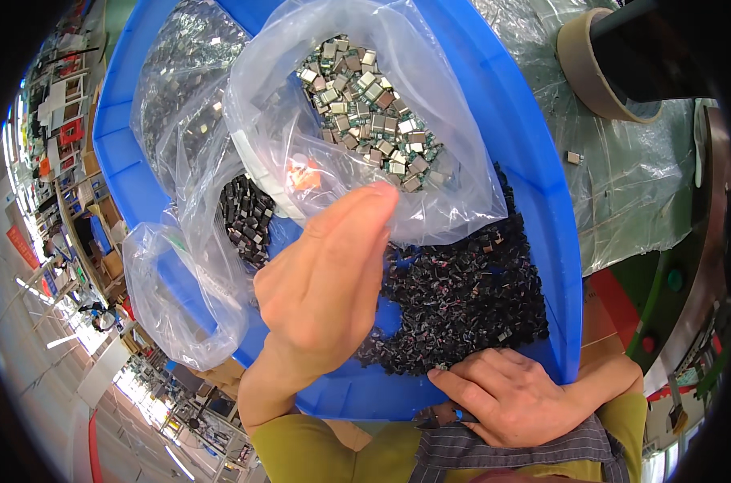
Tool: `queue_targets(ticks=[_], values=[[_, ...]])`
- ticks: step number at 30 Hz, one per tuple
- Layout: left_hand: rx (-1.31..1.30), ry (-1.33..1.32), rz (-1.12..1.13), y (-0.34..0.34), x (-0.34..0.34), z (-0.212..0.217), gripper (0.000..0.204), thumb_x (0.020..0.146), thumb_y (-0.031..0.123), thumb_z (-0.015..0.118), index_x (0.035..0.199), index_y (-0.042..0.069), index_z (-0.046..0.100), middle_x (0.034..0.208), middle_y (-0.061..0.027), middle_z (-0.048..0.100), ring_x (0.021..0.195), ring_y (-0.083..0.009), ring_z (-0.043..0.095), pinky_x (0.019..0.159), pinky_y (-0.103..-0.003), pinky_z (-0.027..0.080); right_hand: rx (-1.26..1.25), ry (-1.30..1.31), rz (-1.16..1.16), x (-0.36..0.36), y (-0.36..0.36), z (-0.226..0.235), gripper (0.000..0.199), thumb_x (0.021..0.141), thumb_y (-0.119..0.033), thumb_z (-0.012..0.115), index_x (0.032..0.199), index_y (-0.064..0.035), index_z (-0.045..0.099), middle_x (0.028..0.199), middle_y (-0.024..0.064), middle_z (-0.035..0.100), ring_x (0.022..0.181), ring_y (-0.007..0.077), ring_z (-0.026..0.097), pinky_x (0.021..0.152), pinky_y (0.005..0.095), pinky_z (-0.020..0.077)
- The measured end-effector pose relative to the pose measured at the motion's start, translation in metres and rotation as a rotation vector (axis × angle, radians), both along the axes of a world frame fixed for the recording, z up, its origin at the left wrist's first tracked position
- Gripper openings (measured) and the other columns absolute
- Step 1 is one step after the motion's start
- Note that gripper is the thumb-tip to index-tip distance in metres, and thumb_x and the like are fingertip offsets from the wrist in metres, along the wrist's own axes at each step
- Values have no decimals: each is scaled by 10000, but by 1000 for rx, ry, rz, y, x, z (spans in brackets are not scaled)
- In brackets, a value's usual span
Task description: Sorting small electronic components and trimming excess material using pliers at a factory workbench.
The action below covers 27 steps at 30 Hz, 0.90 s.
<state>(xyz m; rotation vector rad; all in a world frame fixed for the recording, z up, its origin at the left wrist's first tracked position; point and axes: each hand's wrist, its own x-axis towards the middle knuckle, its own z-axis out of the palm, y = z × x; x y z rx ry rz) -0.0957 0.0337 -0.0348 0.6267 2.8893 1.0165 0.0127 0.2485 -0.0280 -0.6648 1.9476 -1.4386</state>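
Observation:
My left hand (321, 278) is raised over a blue plastic bin (547, 173), fingers pressed together, tips at the near edge of an open clear plastic bag (454, 97). Whatever it may pinch is hidden. Inside that bag lie many small metal connectors (373, 113) with bits of green circuit board. My right hand (514, 394) rests curled at the bin's near rim, beside a spread pile of small black parts (462, 302). By its thumb is a small dark piece (439, 415) with a blue spot, its kind unclear; I cannot tell whether the fingers grip it.
Left in the bin are another clear bag of small parts (188, 72), a cluster of black pieces (247, 217) and a crumpled bag (184, 298) over the rim. On the plastic-covered table at right stand a tape roll (579, 68) and a lone connector (574, 158). Shelves (76, 153) line the far left.

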Motion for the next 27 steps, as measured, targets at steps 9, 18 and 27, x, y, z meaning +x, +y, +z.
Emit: queue_targets(ticks=[9, 18, 27], values=[[-83, 110, -96, -1, -4, -1, 318, 772, -111, 681, 1081, -36, 670, 950, -160, 708, 789, -270, 709, 662, -322, 561, 8, 6, 10, -1, 1, -1, 553, 752, -143, 705, 1267, 3, 566, 970, 99, 585, 877, 250, 595, 735, 344, 504], [-320, 361, -156, 12, -23, 19, 281, 827, -114, 588, 1075, -15, 675, 996, -140, 704, 901, -277, 670, 825, -380, 513, 0, 3, 23, 0, 1, 0, 571, 738, -136, 705, 1274, 0, 563, 984, 101, 589, 897, 259, 595, 751, 356, 505], [-345, 31, -185, 21, -43, 5, 234, 796, -27, 641, 1014, 54, 669, 938, -99, 647, 840, -287, 654, 678, -359, 521, -15, 30, 13, 2, 2, -1, 572, 736, -138, 704, 1270, 7, 560, 980, 103, 588, 892, 258, 593, 758, 355, 503]])
